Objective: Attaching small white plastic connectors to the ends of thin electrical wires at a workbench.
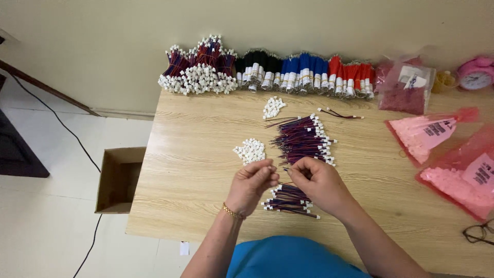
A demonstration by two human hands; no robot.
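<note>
Fingers point(271, 174) of both hands pinch a thin wire point(284, 169) between them.

Whatever the fingertips point(275, 175) pinch is perhaps too small to tell.

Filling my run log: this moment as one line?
left hand: pinching small part | right hand: pinching wire | wire pile behind | connector heap beside

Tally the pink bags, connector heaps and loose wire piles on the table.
Pink bags: 4
White connector heaps: 2
Loose wire piles: 2
Total: 8
</note>
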